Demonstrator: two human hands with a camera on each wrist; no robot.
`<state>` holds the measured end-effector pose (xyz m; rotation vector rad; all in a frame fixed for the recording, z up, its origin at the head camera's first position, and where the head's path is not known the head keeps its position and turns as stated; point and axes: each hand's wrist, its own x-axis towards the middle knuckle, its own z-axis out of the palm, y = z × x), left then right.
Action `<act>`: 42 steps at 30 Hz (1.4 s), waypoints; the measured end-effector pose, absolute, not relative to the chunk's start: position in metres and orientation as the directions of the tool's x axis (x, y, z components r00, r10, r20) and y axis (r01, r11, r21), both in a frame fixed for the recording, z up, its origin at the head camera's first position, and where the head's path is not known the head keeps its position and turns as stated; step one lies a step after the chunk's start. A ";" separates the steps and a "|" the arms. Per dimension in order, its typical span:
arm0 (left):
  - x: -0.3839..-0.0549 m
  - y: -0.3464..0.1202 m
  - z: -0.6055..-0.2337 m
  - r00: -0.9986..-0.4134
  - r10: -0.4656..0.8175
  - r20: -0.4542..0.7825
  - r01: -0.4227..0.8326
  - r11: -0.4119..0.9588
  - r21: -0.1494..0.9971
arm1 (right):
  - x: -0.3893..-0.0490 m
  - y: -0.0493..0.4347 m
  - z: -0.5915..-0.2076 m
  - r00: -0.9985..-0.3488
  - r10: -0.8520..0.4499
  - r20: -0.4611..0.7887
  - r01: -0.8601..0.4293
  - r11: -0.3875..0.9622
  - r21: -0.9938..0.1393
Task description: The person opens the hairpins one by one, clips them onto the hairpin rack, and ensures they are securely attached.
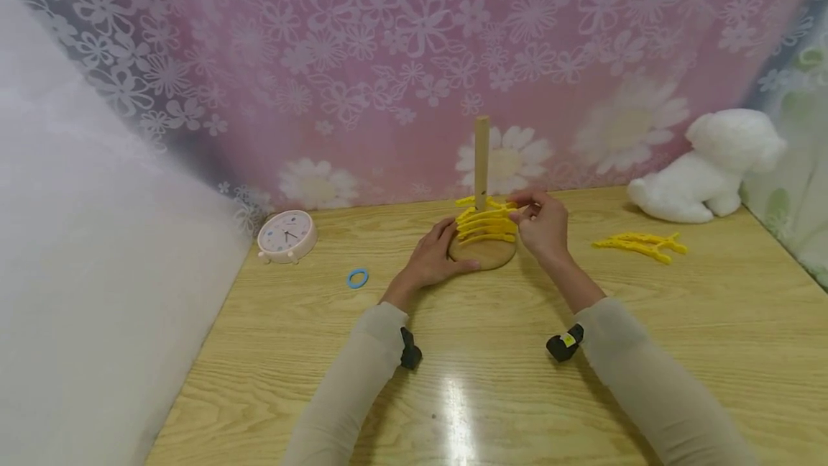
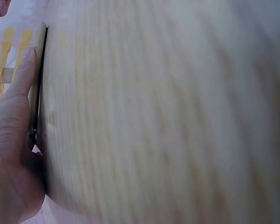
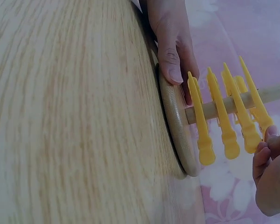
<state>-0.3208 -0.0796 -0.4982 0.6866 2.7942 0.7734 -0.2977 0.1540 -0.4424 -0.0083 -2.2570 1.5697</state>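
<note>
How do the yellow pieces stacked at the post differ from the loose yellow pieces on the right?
The stacked pieces are spaced along the wooden post; the loose pieces lie on the table. The right hand pinches the uppermost stacked piece, while neither hand touches the loose pieces. Both are yellow and slender.

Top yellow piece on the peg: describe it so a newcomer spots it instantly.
On the wooden table, find the round wooden base with an upright peg. Yellow pieces stack along that peg. The top yellow piece is farthest from the base, and the only one pinched by the right hand.
</note>
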 end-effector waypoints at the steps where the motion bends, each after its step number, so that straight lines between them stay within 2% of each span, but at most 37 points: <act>1: -0.321 -0.080 -0.498 -0.882 0.471 -0.028 0.391 0.762 0.517 | -0.297 0.154 -0.442 -0.926 0.214 0.310 -0.216 0.371 -0.903; 10: -0.318 -0.079 -0.496 -0.880 0.475 -0.021 0.404 0.769 0.495 | -0.294 0.158 -0.442 -0.943 0.150 0.298 -0.233 0.345 -0.909; 22: -0.321 -0.080 -0.498 -0.881 0.473 -0.019 0.400 0.765 0.505 | -0.287 0.165 -0.446 -0.959 0.051 0.279 -0.259 0.241 -0.935; 36: -0.319 -0.080 -0.497 -0.873 0.488 -0.015 0.415 0.757 0.504 | -0.267 0.184 -0.451 -0.972 0.063 0.228 -0.219 0.130 -0.967; 42: -0.317 -0.080 -0.494 -0.875 0.484 -0.018 0.410 0.759 0.506 | -0.257 0.205 -0.456 -0.982 0.051 0.184 -0.172 0.178 -0.969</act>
